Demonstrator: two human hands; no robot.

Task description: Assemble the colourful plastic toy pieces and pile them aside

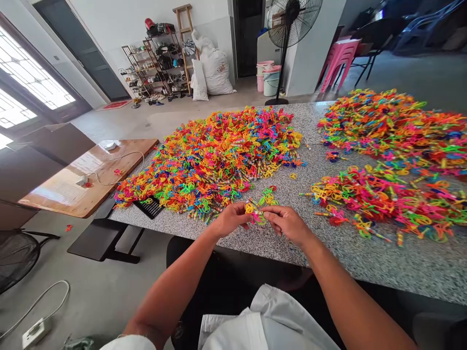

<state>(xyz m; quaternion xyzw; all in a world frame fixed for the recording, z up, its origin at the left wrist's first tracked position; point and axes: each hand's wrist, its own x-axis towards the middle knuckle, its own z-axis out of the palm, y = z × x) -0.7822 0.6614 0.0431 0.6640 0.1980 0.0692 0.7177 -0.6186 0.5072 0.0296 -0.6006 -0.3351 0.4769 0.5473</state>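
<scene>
My left hand [232, 219] and my right hand [287, 224] meet over the near edge of the speckled stone table [292, 192]. Between their pinched fingertips is a small cluster of colourful plastic loop pieces [259, 218], yellow, pink and green; their exact kind is too small to make out. Just beyond the fingers lie a few loose green and red pieces [269, 195]. A large heap of similar bright pieces [222, 150], some with patterned little tubes, spreads to the left and behind. To the right of my right hand is another pile [386, 199].
A further heap [386, 121] covers the table's far right. At left stand a wooden board [91, 170] with a white cable and an open cardboard box [47, 155]. Behind the table are a standing fan [288, 29], white sacks [217, 70], a shoe rack [156, 68] and pink stools [341, 61].
</scene>
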